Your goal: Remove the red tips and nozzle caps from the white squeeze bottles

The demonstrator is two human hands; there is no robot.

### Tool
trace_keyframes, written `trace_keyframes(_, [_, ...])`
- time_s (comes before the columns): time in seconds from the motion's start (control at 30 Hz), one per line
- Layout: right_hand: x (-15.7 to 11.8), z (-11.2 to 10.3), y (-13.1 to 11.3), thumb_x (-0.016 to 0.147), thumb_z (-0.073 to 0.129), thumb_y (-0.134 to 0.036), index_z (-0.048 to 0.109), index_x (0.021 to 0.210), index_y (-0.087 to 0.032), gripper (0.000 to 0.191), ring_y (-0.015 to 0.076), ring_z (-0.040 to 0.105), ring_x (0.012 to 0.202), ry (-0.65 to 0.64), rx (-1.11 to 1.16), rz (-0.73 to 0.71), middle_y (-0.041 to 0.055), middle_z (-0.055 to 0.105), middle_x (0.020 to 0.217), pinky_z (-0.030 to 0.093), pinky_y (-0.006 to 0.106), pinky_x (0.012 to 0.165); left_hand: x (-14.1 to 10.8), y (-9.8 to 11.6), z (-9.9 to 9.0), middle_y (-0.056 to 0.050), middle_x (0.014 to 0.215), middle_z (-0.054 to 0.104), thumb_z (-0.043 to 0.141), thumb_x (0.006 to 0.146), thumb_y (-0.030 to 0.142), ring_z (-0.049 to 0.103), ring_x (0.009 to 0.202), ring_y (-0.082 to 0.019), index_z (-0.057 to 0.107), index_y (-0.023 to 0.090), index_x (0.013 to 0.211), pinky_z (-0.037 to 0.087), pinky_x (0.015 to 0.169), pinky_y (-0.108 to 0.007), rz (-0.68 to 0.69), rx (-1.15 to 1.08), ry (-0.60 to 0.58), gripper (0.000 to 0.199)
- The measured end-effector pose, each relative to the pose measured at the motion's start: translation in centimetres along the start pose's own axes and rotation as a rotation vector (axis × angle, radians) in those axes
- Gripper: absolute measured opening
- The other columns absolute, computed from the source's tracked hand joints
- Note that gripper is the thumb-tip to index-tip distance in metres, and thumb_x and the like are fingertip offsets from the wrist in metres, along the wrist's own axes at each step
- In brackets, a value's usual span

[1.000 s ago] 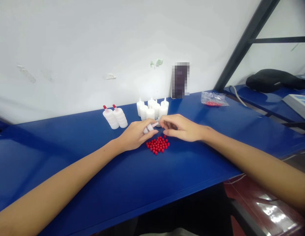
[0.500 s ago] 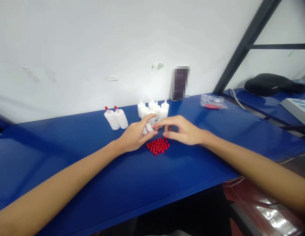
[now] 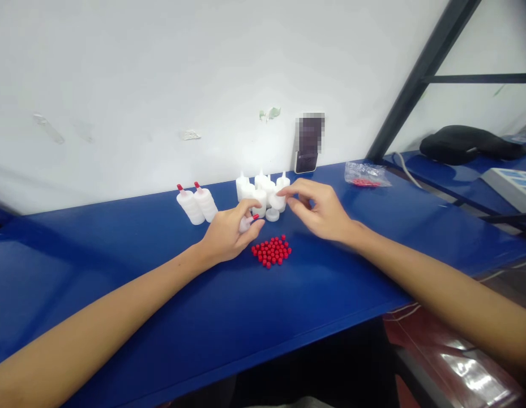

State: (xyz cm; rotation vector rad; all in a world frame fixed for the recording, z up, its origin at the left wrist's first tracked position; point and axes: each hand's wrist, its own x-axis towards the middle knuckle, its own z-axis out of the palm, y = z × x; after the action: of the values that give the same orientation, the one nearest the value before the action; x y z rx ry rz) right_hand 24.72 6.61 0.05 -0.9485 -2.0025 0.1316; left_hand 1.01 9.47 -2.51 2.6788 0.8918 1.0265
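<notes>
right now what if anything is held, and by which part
The left hand holds a red-tipped white bottle by its body; whether the right hand holds anything cannot be told.

White bottles (image 3: 259, 196), red caps (image 3: 271, 252), blue tabletop (image 3: 173, 340).
Held bottle (image 3: 244, 226): white, red tip; capped pair (image 3: 196, 206): same colours. Lid (image 3: 272, 215) white. Pouch (image 3: 367, 174) clear, red contents. Wall (image 3: 139, 68) off-white, beige and greenish patches. Phone (image 3: 307, 162) dark, pale edge, mosaic blur over most. Frame (image 3: 419, 79) dark grey. Bag (image 3: 462, 146) black. Box (image 3: 498, 181) pale grey, blue-and-white top. Floor (image 3: 432, 340) dark red, white glare.
</notes>
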Motion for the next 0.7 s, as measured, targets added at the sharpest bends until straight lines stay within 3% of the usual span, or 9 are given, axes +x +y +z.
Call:
trace_keyframes(0.1, [0.1, 0.1, 0.4, 0.089, 0.052, -0.014, 0.069, 0.102, -0.018, 0.022, 0.0120, 0.050, 0.059, 0.009, -0.082, 0.011, 0.0034, 0.068, 0.087, 0.041, 0.029, 0.061, 0.0, 0.1, 0.0, 0.002, 0.066, 0.057, 0.044, 0.097, 0.034, 0.052, 0.056, -0.013, 0.053, 0.019, 0.086, 0.037, 0.058, -0.026, 0.003, 0.040, 0.012, 0.020])
trace_keyframes(0.17, [0.1, 0.3, 0.6, 0.090, 0.051, -0.014, 0.069, 0.102, -0.018, 0.023, 0.0127, 0.051, 0.062, -0.006, -0.112, 0.000, 0.0036, 0.067, 0.087, 0.041, 0.029, 0.063, 0.0, 0.1, -0.1, 0.002, 0.065, 0.054, 0.043, 0.095, 0.031, 0.049, 0.054, -0.013, 0.050, 0.020, 0.082, 0.036, 0.057, -0.028, 0.005, 0.059, 0.012, 0.019])
trace_keyframes(0.3, [0.0, 0.7, 0.7, 0.090, 0.050, -0.013, 0.069, 0.104, -0.018, 0.024, 0.0140, 0.053, 0.066, -0.053, -0.150, -0.028, 0.0047, 0.066, 0.090, 0.042, 0.029, 0.066, 0.1, 0.0, -0.3, 0.001, 0.069, 0.054, 0.041, 0.089, 0.024, 0.049, 0.058, -0.015, 0.049, 0.019, 0.089, 0.037, 0.060, -0.030, 0.031, 0.009, -0.019, 0.010])
trace_keyframes(0.53, [0.1, 1.2, 1.0, 0.091, 0.050, -0.015, 0.069, 0.105, -0.017, 0.024, 0.0179, 0.060, 0.079, -0.152, -0.222, -0.021, 0.0073, 0.067, 0.097, 0.043, 0.030, 0.072, 0.2, 0.1, -0.2, -0.003, 0.080, 0.057, 0.038, 0.088, 0.018, 0.054, 0.071, -0.019, 0.052, 0.018, 0.085, 0.042, 0.067, -0.033, 0.029, -0.005, -0.095, 0.014])
trace_keyframes(0.7, [0.0, 1.6, 0.9, 0.093, 0.048, -0.017, 0.068, 0.114, -0.017, 0.029, 0.0200, 0.062, 0.086, -0.221, -0.308, 0.011, 0.0085, 0.067, 0.106, 0.043, 0.030, 0.074, 0.2, 0.1, -0.3, -0.007, 0.097, 0.062, 0.040, 0.095, 0.022, 0.059, 0.083, -0.020, 0.062, 0.017, 0.107, 0.047, 0.076, -0.033, 0.104, -0.025, -0.091, 0.026])
